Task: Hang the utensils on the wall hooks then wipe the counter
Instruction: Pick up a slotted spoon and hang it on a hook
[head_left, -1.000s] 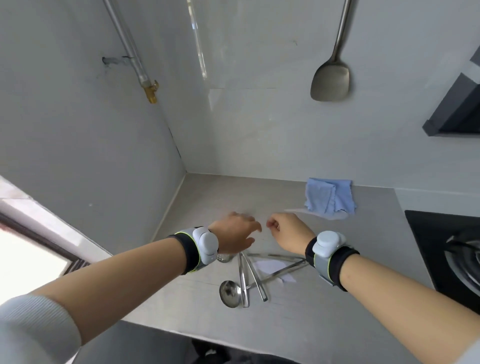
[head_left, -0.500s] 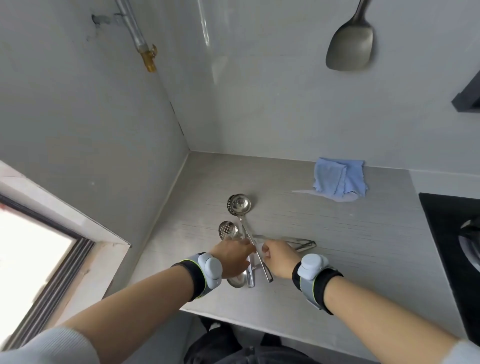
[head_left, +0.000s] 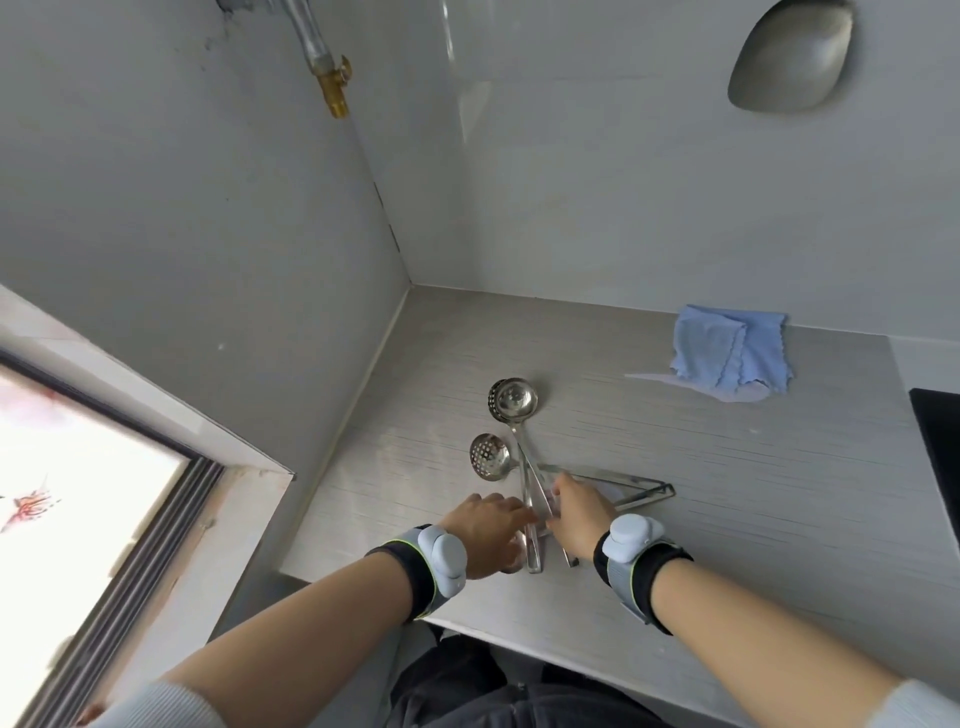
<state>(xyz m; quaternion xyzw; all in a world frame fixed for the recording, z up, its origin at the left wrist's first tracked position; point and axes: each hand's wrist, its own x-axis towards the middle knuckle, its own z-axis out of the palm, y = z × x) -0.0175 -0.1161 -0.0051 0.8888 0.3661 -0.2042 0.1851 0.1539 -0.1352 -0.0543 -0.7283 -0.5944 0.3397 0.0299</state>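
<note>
head | blue cloth (head_left: 730, 355) nr wall | spatula (head_left: 789, 65) hung

shiny metal ladle (head_left: 515, 400), cloth rag (head_left: 730, 353)

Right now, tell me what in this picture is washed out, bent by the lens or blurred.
Head view: the window at lower left is blown out to white; the wide lens bows the wall corner and stretches the hanging steel spatula blade into a bulging oval; the left hand and right hand are slightly soft over the steel ladle handles; the folded blue cloth is sharp.
</note>
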